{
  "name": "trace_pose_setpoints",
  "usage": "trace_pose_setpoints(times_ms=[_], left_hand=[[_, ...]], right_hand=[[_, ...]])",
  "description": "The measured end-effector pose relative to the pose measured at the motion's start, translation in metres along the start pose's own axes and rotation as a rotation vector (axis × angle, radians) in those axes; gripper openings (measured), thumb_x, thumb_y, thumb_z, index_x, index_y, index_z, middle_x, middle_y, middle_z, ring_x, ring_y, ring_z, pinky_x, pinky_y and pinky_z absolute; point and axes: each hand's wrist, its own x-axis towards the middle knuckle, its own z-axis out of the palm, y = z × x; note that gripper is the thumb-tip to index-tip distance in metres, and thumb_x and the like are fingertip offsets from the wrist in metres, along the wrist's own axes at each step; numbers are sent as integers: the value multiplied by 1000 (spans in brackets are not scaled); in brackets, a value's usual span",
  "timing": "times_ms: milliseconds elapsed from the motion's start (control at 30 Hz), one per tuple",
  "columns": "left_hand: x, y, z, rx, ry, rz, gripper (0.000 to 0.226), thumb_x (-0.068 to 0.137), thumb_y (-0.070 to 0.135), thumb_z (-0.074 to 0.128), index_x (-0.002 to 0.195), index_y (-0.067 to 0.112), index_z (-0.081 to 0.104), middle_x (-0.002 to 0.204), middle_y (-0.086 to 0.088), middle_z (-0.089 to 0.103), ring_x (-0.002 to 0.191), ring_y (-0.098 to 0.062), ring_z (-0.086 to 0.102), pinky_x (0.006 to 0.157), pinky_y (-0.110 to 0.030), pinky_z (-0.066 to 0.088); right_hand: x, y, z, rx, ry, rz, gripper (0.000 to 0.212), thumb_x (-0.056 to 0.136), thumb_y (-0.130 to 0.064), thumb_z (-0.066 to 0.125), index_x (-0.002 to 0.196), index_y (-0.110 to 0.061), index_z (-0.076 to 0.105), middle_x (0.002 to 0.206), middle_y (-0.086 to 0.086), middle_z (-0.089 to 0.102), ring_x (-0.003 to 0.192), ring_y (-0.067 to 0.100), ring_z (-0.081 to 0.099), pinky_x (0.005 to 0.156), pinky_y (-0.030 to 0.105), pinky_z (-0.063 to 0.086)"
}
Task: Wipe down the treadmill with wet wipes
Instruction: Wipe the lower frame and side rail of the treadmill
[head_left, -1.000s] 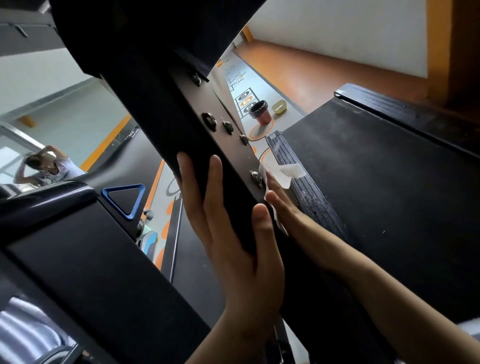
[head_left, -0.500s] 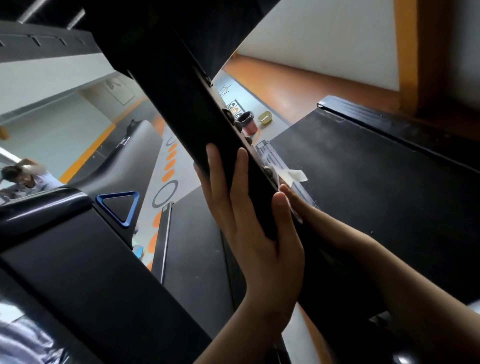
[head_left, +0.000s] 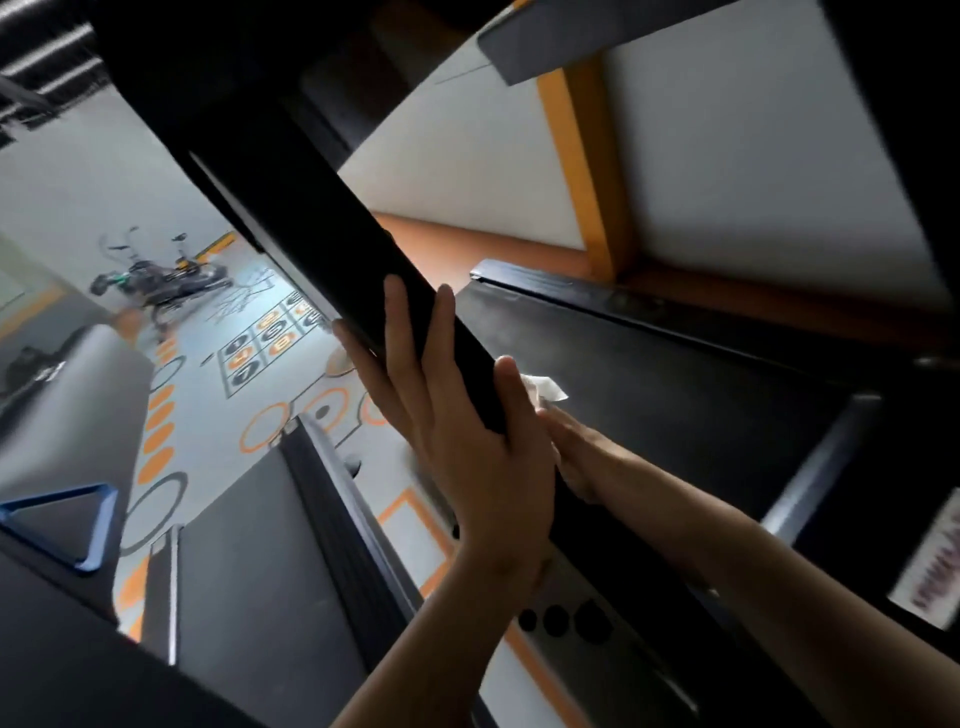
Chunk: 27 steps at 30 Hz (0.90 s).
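The treadmill's black upright post (head_left: 322, 249) runs diagonally across the head view, above the black running belt (head_left: 675, 405). My left hand (head_left: 467, 457) grips the post, with the fingers laid along its left face and the thumb round its front edge. My right hand (head_left: 576, 452) reaches in behind the post and holds a white wet wipe (head_left: 545, 387) against its right side. A corner of the wipe sticks out past my left thumb. The post and that thumb hide the right hand's fingertips.
A neighbouring treadmill (head_left: 249, 597) with a blue triangle part (head_left: 62, 525) stands to the left. Beyond it lies grey floor with orange and black number markings (head_left: 270, 338), and an exercise bike (head_left: 156, 286) farther off. A white wall with an orange stripe (head_left: 582, 171) rises behind.
Both hands have slid up the post, past its row of bolts, with the wipe carried along. The view has tilted upward, and the red cup on the floor is out of sight.
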Motion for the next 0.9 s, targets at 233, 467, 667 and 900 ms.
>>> trace_pose_setpoints(times_ms=[233,467,667,900], left_hand=[[-11,-11,-3,-191,-76,62,45,89,-6,54,134,1,51,154,-10,26,148,-33,0,122,-36,4],[-47,-23,-12,-330,-230,35,47,98,10,39,143,-4,38,157,-15,9,149,-25,-6,122,-34,2],[-61,-21,-7,-331,-223,-79,58,99,17,41,152,15,18,161,-12,-3,151,-25,-7,123,-39,4],[-74,-13,-3,-349,-169,-147,59,99,15,41,151,13,13,159,-11,-7,150,-15,-9,120,-26,1]], right_hand=[[-23,25,25,-655,602,-69,48,89,-66,33,124,-43,59,101,-12,72,95,12,68,85,50,53],[-27,25,29,-624,654,-4,52,87,-73,33,113,-41,64,99,-10,73,97,14,68,89,52,52],[-35,31,29,-608,666,-21,57,87,-73,30,106,-30,63,91,0,72,86,19,70,81,55,52],[-39,33,14,-491,530,46,50,91,-68,37,127,-41,59,119,-10,69,115,10,63,101,47,48]])
